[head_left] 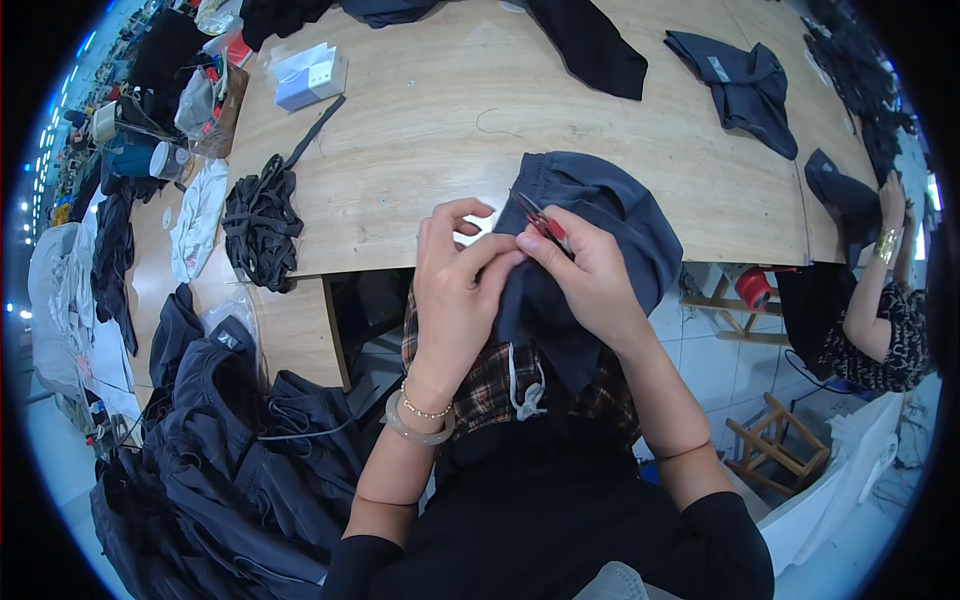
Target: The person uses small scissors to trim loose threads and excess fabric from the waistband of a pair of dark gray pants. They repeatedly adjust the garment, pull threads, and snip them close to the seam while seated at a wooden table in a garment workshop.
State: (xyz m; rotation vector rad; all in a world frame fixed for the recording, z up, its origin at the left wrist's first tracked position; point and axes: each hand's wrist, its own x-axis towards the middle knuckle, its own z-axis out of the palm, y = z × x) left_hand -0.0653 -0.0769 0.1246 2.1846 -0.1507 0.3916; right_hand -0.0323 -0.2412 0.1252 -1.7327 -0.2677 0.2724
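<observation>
A dark grey-blue garment (pixel 600 200) with a gathered elastic edge lies over the table's front edge and hangs onto my lap. My right hand (pixel 590 265) is closed round small thread snips (pixel 540 222) with red handles and dark blades, which point up and left over the cloth. Beside it, my left hand (pixel 455 275) pinches with thumb and forefinger, the tips meeting my right thumb at the garment's left side. What lies in that pinch is too small to make out. The other left fingers curl loosely above.
On the wooden table (pixel 400 190) lie a bundle of dark strips (pixel 262 225), a tissue box (pixel 311 77) and a folded dark garment (pixel 735 85). Dark garments (pixel 235 440) heap at lower left. At right, another person's arm (pixel 872 290) reaches over dark cloth, near a wooden stool (pixel 775 445).
</observation>
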